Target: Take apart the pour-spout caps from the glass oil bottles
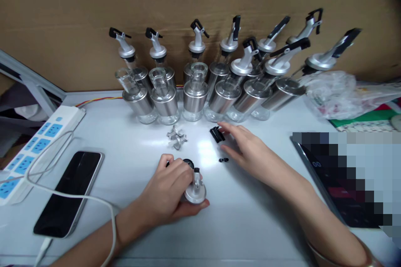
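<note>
Left hand (173,185): our grip was closed around a silver spout (196,193), nozzle up, over the counter (225,233).
Right hand (241,142): we had the grip spread at the black levers (216,134); couldn't tell if touching.
Small parts: black plugs (226,159) lay near our right thumb, silver pieces (177,139) beyond our left hand.
Bottles (196,96): stood behind, three front ones spoutless.
Phone (73,187): lay on our left, white cable (84,196) across it.
</note>
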Motion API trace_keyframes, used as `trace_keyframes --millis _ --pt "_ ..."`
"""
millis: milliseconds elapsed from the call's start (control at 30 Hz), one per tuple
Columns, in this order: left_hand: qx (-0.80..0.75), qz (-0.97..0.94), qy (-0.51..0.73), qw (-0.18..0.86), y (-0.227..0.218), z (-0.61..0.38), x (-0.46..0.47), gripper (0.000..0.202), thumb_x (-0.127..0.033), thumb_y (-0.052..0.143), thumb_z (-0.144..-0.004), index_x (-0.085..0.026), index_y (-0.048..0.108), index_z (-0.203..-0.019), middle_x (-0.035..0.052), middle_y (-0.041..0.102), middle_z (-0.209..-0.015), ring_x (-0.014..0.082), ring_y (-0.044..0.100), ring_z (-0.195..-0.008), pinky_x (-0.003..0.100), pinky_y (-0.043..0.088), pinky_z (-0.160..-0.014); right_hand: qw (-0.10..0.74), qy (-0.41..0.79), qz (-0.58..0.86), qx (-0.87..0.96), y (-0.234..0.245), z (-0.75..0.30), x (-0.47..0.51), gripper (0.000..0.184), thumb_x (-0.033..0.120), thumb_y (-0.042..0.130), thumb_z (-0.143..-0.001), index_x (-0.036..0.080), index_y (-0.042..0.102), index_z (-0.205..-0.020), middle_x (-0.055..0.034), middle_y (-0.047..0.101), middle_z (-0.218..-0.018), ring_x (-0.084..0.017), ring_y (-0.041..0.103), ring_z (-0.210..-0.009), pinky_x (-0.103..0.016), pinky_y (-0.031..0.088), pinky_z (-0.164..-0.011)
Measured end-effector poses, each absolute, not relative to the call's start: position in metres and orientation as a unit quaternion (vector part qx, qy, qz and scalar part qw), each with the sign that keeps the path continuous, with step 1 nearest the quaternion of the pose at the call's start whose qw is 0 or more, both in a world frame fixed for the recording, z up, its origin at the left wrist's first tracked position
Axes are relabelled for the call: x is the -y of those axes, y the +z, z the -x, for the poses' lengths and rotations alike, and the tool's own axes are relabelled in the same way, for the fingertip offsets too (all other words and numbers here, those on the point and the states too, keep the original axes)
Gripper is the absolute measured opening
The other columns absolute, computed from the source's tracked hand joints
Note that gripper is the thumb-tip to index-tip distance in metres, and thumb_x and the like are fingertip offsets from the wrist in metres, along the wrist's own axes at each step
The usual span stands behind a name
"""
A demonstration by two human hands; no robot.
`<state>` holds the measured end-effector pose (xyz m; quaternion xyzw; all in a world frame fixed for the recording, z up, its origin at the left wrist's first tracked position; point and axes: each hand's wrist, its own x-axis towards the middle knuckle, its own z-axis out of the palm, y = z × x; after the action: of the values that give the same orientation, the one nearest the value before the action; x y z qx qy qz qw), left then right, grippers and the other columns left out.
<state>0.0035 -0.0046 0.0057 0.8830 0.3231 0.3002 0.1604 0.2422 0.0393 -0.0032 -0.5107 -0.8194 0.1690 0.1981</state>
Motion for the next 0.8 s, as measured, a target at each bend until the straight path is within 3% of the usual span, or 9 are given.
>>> trace_keyframes --millis 300,433,800 --pt "-0.314 -0.889 0.295 0.154 0.01 -0.003 0.004 0.02 -0.036 0.048 -0.091 -0.018 0.044 -0.081 0.0001 0.062 -0.076 0.0138 0.048 -0.065 0.032 0.028 -0.069 0.178 0.147 0.474 0.849 0.003 -0.237 -0.04 0.027 0.021 0.044 -0.092 0.015 0.065 -0.11 -0.0128 0.061 -0.108 -0.026 0.057 -0.104 -0.043 0.05 -0.089" --pt "-0.314 -0.891 0.289 0.154 0.01 -0.003 0.004 0.021 -0.038 0.048 -0.091 -0.017 0.045 -0.085 -0.0001 0.061 -0.075 0.0138 0.049 -0.064 0.032 0.029 -0.07 0.183 0.159 0.467 0.85 0.002 -0.233 -0.039 0.029 0.021 0.042 -0.094 0.012 0.065 -0.109 -0.0136 0.062 -0.108 -0.024 0.058 -0.102 -0.042 0.051 -0.088" --pt "-0.315 -0.892 0.281 0.159 0.011 -0.002 0.004 0.017 -0.035 0.051 -0.088 -0.018 0.046 -0.088 -0.0012 0.062 -0.076 0.0133 0.051 -0.064 0.033 0.03 -0.073 0.204 0.14 0.483 0.84 -0.002 -0.232 -0.039 0.031 0.021 0.044 -0.092 0.015 0.062 -0.116 -0.0139 0.062 -0.113 -0.028 0.058 -0.106 -0.048 0.051 -0.091"
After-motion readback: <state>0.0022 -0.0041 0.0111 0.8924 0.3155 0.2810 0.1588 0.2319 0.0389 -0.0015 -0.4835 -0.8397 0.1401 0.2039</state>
